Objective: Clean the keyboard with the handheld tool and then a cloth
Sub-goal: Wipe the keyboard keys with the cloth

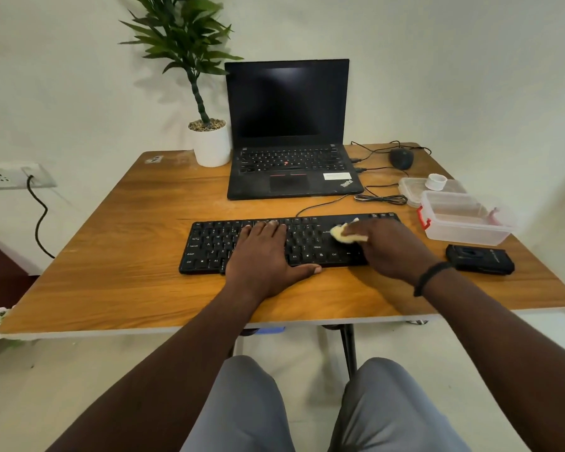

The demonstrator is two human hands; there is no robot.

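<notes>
The fingers of the right hand (384, 246) are curled over a small pale yellow cloth (346, 232) and press it down onto the keys at the right-hand part of the keyboard (209, 246). Only the leading edge of the cloth shows beyond the fingertips; how it is folded under the palm cannot be told. The left hand (265, 252) lies flat on the middle of the keyboard, fingers straight and close together across the key rows, thumb stretched along the near edge. It grips nothing; it appears to serve as a hold-down.

The cloth looks soft, light and limp. Judged from this, it will bunch and slide out unless it is held wadded under several fingertips, as it is here. The keyboard is a thin, stiff, black slab that lies flat on the wooden table (128, 288), between the person and an open laptop (287, 132), with its cable running toward the laptop. It is probably light enough to skate under a sideways wipe, so a flat palm on the key field is the suitable restraint. Keycaps may depress or catch the cloth; light pressure is advisable.

A black handheld device (480, 258), possibly the cleaning tool, rests on the table to the right of the keyboard, near a clear plastic box (463, 223).
</notes>
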